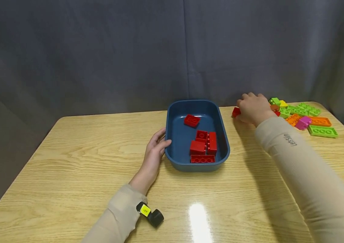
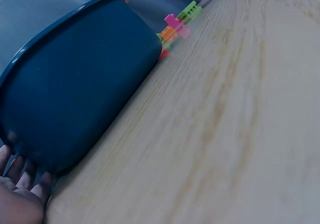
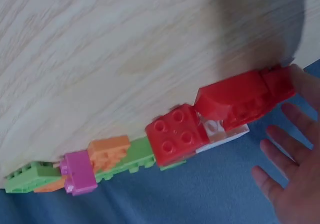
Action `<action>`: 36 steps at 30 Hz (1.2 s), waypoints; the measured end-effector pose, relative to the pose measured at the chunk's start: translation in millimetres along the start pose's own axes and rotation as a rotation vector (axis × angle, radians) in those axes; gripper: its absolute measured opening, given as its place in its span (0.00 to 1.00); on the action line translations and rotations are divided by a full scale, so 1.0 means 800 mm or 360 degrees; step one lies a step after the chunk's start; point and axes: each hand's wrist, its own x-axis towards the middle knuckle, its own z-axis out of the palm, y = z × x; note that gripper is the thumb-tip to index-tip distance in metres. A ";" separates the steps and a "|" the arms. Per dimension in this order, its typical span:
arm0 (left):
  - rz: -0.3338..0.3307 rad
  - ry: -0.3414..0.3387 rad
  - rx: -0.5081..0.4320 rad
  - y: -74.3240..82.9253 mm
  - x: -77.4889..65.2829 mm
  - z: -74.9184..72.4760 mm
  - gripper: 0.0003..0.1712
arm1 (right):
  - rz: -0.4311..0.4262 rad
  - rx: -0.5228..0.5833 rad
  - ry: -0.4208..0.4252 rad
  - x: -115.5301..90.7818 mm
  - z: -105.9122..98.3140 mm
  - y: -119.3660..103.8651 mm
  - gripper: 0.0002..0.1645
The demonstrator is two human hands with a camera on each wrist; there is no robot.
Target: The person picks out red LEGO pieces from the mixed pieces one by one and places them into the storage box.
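Observation:
My left hand (image 1: pixel 154 152) rests against the left side of a dark blue bin (image 1: pixel 170 155), thumb at the rim. In the left wrist view its fingertips (image 2: pixel 27 176) touch the outer wall. Several red toy bricks (image 1: pixel 197 147) lie inside the bin. My right hand (image 1: pixel 254 108) is over the back right of the table, beside a red brick (image 1: pixel 236 112). The right wrist view shows its fingers spread, with the thumb at the end of a red brick (image 3: pixel 277 83). Next to that lie a red sloped brick (image 3: pixel 225 98) and a red studded brick (image 3: pixel 175 134).
Right of my right hand, more bricks lie loosely grouped: green ones (image 1: pixel 323 131), orange ones (image 1: pixel 320 121), a magenta one (image 1: pixel 303 123) and a yellow one (image 1: pixel 283 104). A white piece (image 3: pixel 227 138) sits by the red bricks. A dark grey curtain (image 1: pixel 114 60) hangs behind the wooden table (image 1: pixel 99 152).

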 end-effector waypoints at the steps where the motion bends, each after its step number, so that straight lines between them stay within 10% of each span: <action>1: 0.0005 -0.0007 0.0000 -0.001 0.000 0.000 0.31 | 0.0014 -0.0004 -0.0015 0.001 0.002 -0.001 0.24; 36: 0.0015 -0.0004 -0.0010 -0.001 0.001 -0.007 0.32 | -0.0011 0.0200 0.0168 -0.008 0.001 -0.007 0.20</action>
